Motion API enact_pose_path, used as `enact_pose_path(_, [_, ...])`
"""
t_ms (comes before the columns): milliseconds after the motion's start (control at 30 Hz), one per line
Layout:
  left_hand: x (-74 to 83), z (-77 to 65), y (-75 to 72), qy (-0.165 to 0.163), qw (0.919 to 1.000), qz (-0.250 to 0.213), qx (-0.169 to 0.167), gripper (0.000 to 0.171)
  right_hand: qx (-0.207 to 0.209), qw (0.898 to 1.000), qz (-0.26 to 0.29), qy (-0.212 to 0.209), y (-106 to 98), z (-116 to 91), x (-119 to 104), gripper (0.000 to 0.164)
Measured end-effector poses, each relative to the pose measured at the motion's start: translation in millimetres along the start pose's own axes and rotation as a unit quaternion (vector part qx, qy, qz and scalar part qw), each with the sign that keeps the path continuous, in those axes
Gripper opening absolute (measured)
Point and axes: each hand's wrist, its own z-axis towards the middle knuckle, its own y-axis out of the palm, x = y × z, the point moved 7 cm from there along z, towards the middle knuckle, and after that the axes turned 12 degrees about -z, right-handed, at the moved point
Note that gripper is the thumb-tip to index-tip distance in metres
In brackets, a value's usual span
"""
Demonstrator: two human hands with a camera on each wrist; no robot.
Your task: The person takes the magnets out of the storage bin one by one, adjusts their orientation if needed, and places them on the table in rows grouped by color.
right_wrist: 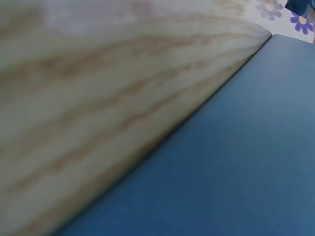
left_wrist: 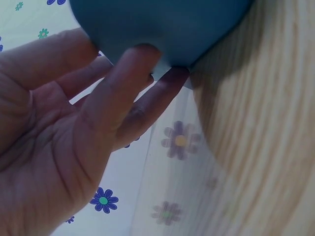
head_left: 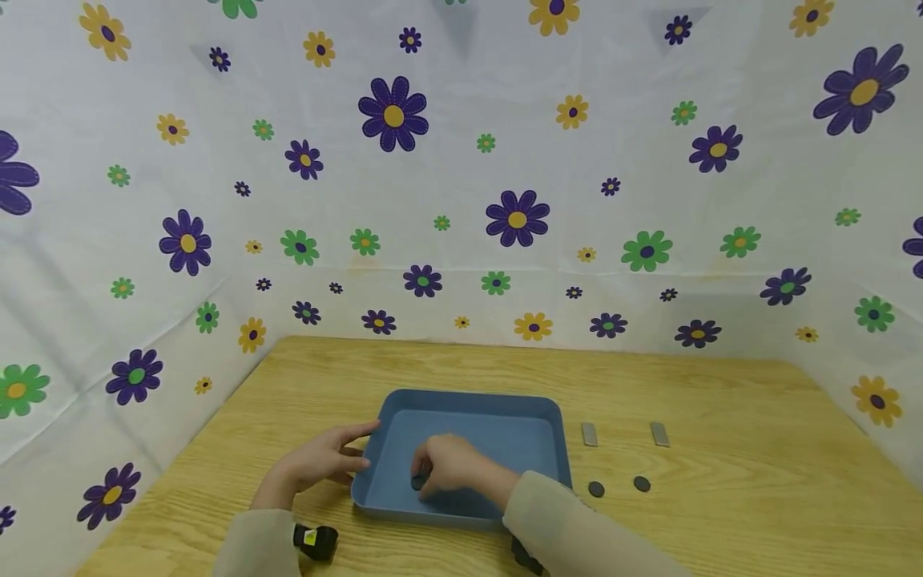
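A shallow blue tray [head_left: 476, 425] lies on the wooden table. Along its left side, my left hand [head_left: 320, 461] has its fingers extended, fingertips against the outer wall and one at the rim. Seen from the left wrist, the fingers [left_wrist: 130, 73] touch the tray's outside near a rounded corner. My right hand [head_left: 450, 465] reaches over the front wall into the tray. Its thumb and fingers pinch a small dark round disc [head_left: 417, 482], low over the tray floor, partly hidden by the hand. In the right wrist view only the tray's blue wall [right_wrist: 221, 162] shows, without the hand.
Right of the tray on the table lie two dark round discs, a nearer one [head_left: 596, 489] and another [head_left: 642, 483]. Behind them are two grey rectangular pieces, one on the left [head_left: 590, 434] and one on the right [head_left: 659, 433]. A flower-patterned sheet [head_left: 447, 176] encloses the table.
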Motion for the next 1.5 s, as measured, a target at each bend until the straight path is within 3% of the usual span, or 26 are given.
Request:
enact_pose_path(400, [0.0, -0.1, 0.8, -0.002, 1.0000, -0.001, 0.006, 0.065, 0.018, 0.999, -0.034, 0.001, -0.8, -2.6, -4.6, 0.014])
enact_pose_path(633, [-2.0, 0.1, 0.6, -0.004, 1.0000, -0.001, 0.007, 0.065, 0.024, 0.999, 0.025, -0.006, -4.4, -3.6, -3.5, 0.011])
enact_pose_path(933, [-2.7, 0.7, -1.5, -0.012, 0.9998, 0.006, 0.017, 0.065, 0.064, 0.990, 0.124, -0.010, -20.9, -9.3, 4.4, 0.011])
enact_pose_path(1267, [-2.3, 0.7, 0.1, -0.014, 0.9997, 0.011, 0.017, 0.065, 0.094, 0.981, 0.165, -0.025, -49.6, -40.0, 29.2, 0.008])
enact_pose_path(1500, [-3.0, 1.3, 0.0, -0.013, 0.9998, 0.006, 0.011, 0.065, 0.111, 0.982, 0.154, 0.013, -67.4, -75.2, 67.1, 0.011])
